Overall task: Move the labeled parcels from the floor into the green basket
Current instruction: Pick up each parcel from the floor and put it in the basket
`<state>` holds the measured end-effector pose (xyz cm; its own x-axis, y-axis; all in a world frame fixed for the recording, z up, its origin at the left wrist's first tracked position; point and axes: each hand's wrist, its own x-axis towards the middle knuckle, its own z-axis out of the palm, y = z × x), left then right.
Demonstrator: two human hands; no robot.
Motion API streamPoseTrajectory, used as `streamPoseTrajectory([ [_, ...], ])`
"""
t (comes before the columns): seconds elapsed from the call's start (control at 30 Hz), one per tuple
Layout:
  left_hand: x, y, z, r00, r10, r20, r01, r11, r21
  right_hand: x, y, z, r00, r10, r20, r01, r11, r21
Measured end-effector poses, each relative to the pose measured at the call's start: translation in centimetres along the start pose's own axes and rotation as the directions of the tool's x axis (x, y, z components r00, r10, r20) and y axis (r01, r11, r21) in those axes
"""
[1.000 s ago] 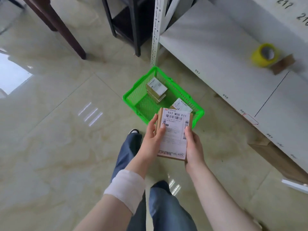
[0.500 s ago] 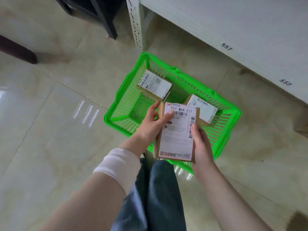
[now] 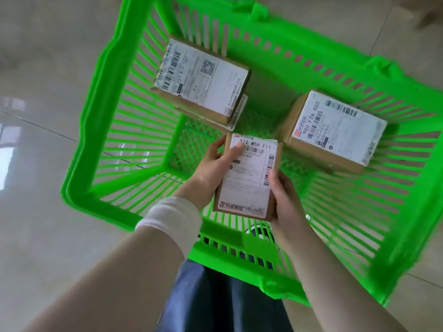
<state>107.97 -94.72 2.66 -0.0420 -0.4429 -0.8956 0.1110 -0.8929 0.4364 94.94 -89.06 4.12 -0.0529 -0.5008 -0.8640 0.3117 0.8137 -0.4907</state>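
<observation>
Parcel (image 3: 248,180) lowered into basket (image 3: 96,130) (both hands (image 3: 211,170) (image 3: 286,202) gripping).

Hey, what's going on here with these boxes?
A person holds a small brown cardboard parcel with a white shipping label, the left hand and right hand gripping its sides, over the green plastic basket on the floor. Two more labelled parcels lie inside: the far-left parcel and the right-hand parcel.
</observation>
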Motion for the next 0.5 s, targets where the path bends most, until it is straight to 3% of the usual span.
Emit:
streamPoseTrajectory([
  [0.17, 1.5, -0.2, 0.0, 0.999, -0.043, -0.005, 0.043, 0.998, 0.034, 1.6, 1.0, -0.6, 0.991, 0.114, 0.067, -0.111, 0.993, -0.045],
  [0.37, 0.7, 0.2, -1.2, 0.998, -0.069, 0.011, 0.067, 0.986, 0.155, 2.0, -0.3, -1.9, 0.980, 0.124, 0.153, -0.099, 0.982, -0.162],
  [0.5, -0.3, 0.5, -2.3, 0.980, -0.187, 0.070, 0.168, 0.962, 0.217, 1.8, -1.7, -2.6, 0.968, 0.161, 0.195, -0.109, 0.961, -0.254],
])
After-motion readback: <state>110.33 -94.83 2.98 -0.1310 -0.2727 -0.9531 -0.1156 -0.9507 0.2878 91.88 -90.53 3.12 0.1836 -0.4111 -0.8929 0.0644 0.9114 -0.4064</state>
